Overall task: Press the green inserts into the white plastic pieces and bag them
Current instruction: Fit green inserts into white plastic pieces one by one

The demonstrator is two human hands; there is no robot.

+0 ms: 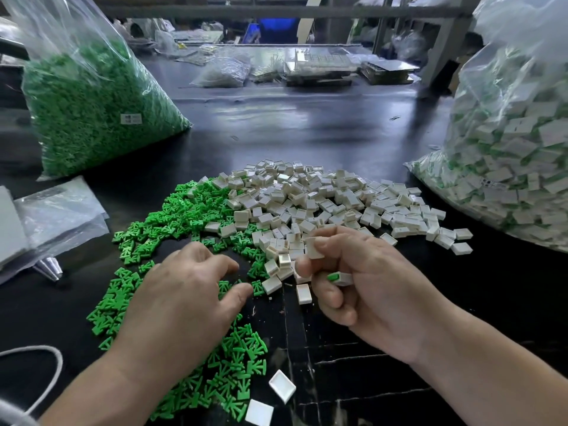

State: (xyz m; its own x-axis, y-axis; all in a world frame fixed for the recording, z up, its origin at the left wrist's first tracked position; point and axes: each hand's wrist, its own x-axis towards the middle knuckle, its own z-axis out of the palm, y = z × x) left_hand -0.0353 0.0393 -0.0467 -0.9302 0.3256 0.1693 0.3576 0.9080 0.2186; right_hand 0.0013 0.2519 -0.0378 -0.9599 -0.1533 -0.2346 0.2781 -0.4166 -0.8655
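Observation:
A heap of loose green inserts (172,219) spreads over the black table at left and centre. Beside it on the right lies a heap of white plastic pieces (332,198). My left hand (181,296) hovers palm down over the green inserts, its fingers spread and reaching down to them; I cannot see anything held in it. My right hand (362,281) pinches one white piece (315,248) between thumb and forefinger. Lower in the same hand, curled fingers hold a white piece with a green insert in it (339,277).
A big clear bag of green inserts (92,112) stands at back left. A big clear bag of assembled white pieces (510,155) stands at right. Flat empty plastic bags (52,216) lie at left. A white cord (46,361) curls at bottom left. Clutter fills the far table.

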